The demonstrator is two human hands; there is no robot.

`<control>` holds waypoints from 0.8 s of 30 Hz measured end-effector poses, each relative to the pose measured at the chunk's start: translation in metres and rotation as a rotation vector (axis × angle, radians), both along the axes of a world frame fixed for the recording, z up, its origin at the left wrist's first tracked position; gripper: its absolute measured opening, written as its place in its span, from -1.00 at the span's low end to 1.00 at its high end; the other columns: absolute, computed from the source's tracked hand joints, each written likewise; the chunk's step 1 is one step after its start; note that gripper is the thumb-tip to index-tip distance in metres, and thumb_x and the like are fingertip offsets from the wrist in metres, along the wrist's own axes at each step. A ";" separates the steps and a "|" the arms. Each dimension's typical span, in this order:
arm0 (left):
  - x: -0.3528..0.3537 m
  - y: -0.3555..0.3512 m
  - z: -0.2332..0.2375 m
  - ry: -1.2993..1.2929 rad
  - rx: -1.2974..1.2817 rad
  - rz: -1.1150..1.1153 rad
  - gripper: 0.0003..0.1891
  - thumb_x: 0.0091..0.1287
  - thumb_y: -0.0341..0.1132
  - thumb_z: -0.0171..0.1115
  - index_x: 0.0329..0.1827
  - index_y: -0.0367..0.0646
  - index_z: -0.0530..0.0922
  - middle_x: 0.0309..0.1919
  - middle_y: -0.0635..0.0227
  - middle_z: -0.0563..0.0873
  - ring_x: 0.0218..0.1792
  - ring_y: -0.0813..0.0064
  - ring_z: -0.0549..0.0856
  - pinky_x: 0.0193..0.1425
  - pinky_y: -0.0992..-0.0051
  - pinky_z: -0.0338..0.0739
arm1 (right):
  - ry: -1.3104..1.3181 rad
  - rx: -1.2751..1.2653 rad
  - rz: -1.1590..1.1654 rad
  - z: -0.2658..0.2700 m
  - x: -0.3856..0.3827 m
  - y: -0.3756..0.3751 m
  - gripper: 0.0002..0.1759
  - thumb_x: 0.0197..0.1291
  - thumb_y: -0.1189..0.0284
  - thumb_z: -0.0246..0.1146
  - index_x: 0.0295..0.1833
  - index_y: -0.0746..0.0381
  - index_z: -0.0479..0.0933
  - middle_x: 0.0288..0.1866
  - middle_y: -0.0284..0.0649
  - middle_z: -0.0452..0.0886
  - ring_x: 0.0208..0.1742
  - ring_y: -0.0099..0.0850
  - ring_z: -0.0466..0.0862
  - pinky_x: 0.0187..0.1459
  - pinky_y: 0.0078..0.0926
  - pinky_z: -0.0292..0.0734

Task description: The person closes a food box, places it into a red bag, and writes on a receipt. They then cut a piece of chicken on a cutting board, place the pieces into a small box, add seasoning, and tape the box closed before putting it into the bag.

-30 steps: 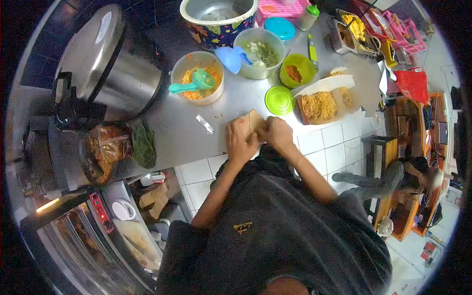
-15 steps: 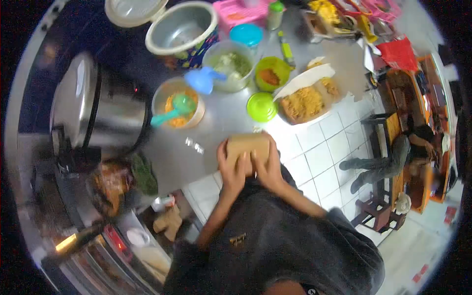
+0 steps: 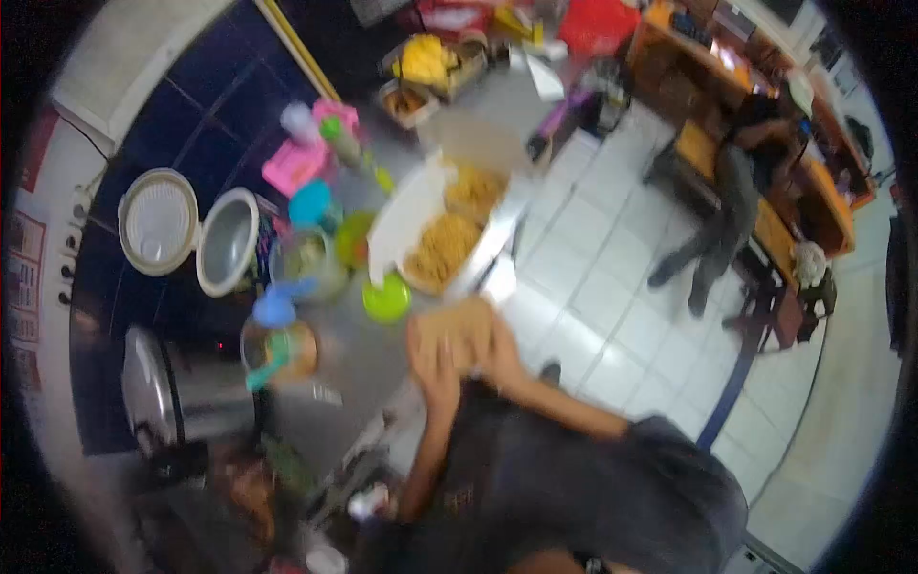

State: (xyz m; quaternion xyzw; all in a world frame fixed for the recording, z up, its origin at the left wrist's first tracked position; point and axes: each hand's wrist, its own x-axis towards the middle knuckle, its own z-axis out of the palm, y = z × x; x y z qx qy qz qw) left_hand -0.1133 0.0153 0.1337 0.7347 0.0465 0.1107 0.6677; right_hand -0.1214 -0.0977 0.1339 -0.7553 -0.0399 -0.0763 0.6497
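My left hand (image 3: 437,375) and my right hand (image 3: 503,356) grip a folded brown paper packet (image 3: 456,330) from its two sides, in front of my chest at the counter's edge. What is inside the packet is hidden. Just beyond it lies a bright green lid (image 3: 386,298). Yellowish food that looks like noodles or rice (image 3: 445,251) rests in two portions on opened paper (image 3: 397,230). To the left stands a tub of orange food (image 3: 304,346) with a teal spoon (image 3: 272,360). A blue scoop (image 3: 277,304) lies by a clear bowl (image 3: 323,277).
A large steel cooker (image 3: 196,387) and an open white-rimmed container (image 3: 229,244) stand on the left. A pink basket (image 3: 292,168) and trays with yellow items (image 3: 426,62) are farther back. At right, a person (image 3: 736,196) sits on a wooden bench above the tiled floor (image 3: 602,277).
My view has swung to the right and turned, so the counter things appear shifted left. Both hands keep hold of the paper packet, which now looks tilted.
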 end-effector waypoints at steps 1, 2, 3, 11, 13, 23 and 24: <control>-0.001 -0.024 0.006 0.033 0.017 -0.033 -0.44 0.43 -0.38 0.15 0.45 -0.39 0.25 0.37 -0.03 0.42 0.36 0.15 0.44 0.51 0.18 0.23 | 0.290 0.179 0.076 0.030 0.010 -0.025 -0.48 0.44 0.44 0.10 0.43 0.39 0.27 0.27 0.08 0.53 0.30 -0.17 0.53 0.30 -0.19 0.44; 0.013 -0.046 0.004 -0.082 0.042 -0.075 -0.44 0.42 -0.39 0.15 0.44 -0.40 0.26 0.37 -0.02 0.43 0.36 0.15 0.45 0.51 0.18 0.23 | -0.044 0.085 -0.156 0.023 -0.012 -0.035 -0.55 0.44 0.43 0.10 0.36 0.37 0.37 0.08 0.03 0.64 0.22 -0.21 0.58 0.18 -0.30 0.54; 0.018 -0.088 0.000 -0.224 -0.011 -0.140 -0.45 0.42 -0.39 0.15 0.44 -0.40 0.27 0.37 -0.02 0.43 0.36 0.16 0.45 0.51 0.18 0.23 | -0.128 0.020 -0.181 -0.001 0.039 -0.118 -0.55 0.44 0.43 0.10 0.36 0.37 0.37 0.08 0.03 0.64 0.22 -0.21 0.58 0.18 -0.30 0.54; 0.008 -0.220 0.021 -0.087 -0.013 -0.251 -0.51 0.51 -0.29 0.12 0.41 -0.34 0.31 0.21 0.04 0.56 0.27 0.20 0.54 0.39 0.27 0.39 | 0.284 0.235 -0.222 0.042 -0.016 -0.227 -0.51 0.35 0.33 0.22 0.30 0.35 0.37 0.28 0.09 0.47 0.41 -0.12 0.44 0.43 -0.20 0.28; 0.095 -0.245 -0.068 -0.237 -0.195 -0.367 -0.48 0.50 -0.31 0.13 0.45 -0.32 0.28 0.31 0.05 0.49 0.31 0.22 0.50 0.44 0.28 0.33 | -0.626 0.186 -0.448 0.013 0.014 -0.237 -0.47 0.36 0.29 0.18 0.33 0.36 0.37 0.17 0.14 0.53 0.28 -0.10 0.52 0.27 -0.14 0.43; 0.192 -0.337 -0.002 -0.517 0.023 -0.346 -0.40 0.42 -0.32 0.18 0.43 -0.47 0.25 0.25 -0.17 0.49 0.29 -0.02 0.50 0.40 0.20 0.35 | -0.350 0.037 -0.402 -0.006 0.167 -0.343 -0.47 0.38 0.37 0.18 0.35 0.42 0.30 0.20 0.13 0.55 0.26 -0.08 0.57 0.30 -0.20 0.42; 0.263 -0.366 -0.010 -0.482 0.018 -0.331 -0.40 0.42 -0.33 0.17 0.44 -0.46 0.23 0.25 -0.17 0.49 0.29 -0.02 0.50 0.41 0.19 0.34 | -0.496 0.005 -0.436 -0.007 0.212 -0.359 -0.48 0.36 0.43 0.16 0.35 0.42 0.31 0.20 0.16 0.55 0.27 -0.08 0.56 0.31 -0.21 0.42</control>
